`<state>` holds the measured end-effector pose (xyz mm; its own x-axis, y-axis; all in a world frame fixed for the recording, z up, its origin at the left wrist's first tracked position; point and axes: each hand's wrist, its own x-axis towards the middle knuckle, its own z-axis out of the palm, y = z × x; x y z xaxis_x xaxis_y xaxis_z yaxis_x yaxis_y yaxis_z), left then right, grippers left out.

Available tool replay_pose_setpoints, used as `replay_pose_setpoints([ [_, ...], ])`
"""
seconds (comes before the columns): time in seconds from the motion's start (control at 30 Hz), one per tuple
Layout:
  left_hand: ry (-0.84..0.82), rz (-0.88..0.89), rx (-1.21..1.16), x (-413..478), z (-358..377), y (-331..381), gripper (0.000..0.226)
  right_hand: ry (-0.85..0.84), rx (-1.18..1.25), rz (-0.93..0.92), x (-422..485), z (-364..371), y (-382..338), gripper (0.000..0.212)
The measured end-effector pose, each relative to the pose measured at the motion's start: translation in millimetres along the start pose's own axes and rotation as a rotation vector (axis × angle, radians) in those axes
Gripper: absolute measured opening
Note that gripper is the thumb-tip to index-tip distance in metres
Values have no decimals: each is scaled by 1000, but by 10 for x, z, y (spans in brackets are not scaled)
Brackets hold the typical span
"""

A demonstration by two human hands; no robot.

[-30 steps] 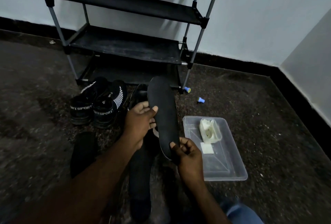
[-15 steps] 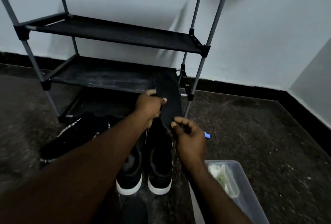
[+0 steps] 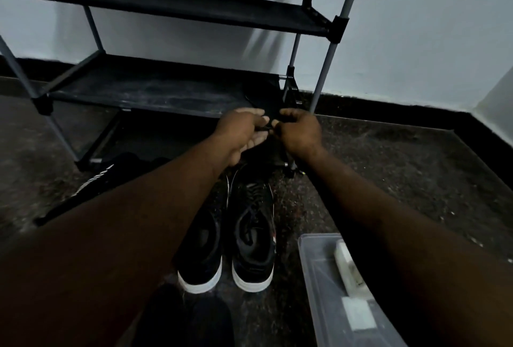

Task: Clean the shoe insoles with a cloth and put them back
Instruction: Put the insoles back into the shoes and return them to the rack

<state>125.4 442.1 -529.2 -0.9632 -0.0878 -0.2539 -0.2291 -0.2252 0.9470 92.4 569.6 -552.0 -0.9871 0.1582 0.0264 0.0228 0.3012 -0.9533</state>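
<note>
Nearest, a clear plastic tray (image 3: 311, 258) with small white items is seen at lower right, and beside it black sneakers with white soles (image 3: 251, 238) are stood mouths-up, seemingly readied for refitting. Above them the flat black insole (image 3: 266, 103) is pinched at its near end by curled fingers of the left hand (image 3: 241, 130) and the right hand (image 3: 301, 131), held raised, probably to be lined up with a sneaker. Behind, the black metal-framed shoe rack (image 3: 155, 88) is crowding its far end; striped black shoes (image 3: 108, 180) lie left.
</note>
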Motion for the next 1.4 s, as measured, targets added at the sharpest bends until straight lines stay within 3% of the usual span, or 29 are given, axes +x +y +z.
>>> replay_pose_setpoints([
  [0.2, 7, -1, 43, 28, -64, 52, 25, -34, -386, -156, 73, 30, -144, 49],
  [0.53, -12, 72, 155, -325, -230, -103, 40, 50, -495, -244, -41, 40, -93, 65],
  [0.63, 74, 123, 327, -674, -382, -290, 18, 172, -459, -320, -607, -38, -89, 53],
  [0.73, 49, 83, 533, -1195, -636, -655, 8, 150, -360, -374, -1503, -140, 73, 29],
  [0.83, 59, 163, 839, -1762, -852, -1042, 13, -36, -347, -289, -2541, -216, 465, 6],
  [0.97, 181, 559, 1044, -2245, -865, -1127, 18, -234, -440, 5, -3551, -271, 878, 13],
  [1.03, 206, 620, 1051, -2415, -840, -1125, 13, -277, -450, 59, -3804, -301, 972, 14],
  [1.1, 235, 458, 1039, -2524, -874, -1219, 14, -325, -544, 101, -3932, -320, 997, 27],
  [1.2, 173, -4, 1319, -2681, -1048, -1543, 32, -445, -736, 195, -4068, -325, 1020, 61],
  [1.27, 118, -198, 1362, -2834, -1140, -1761, 43, -505, -784, 228, -4186, -315, 1037, 76],
  [1.4, 196, -206, 1262, -2975, -1113, -1848, 39, -484, -837, 152, -4277, -230, 1062, 60],
])
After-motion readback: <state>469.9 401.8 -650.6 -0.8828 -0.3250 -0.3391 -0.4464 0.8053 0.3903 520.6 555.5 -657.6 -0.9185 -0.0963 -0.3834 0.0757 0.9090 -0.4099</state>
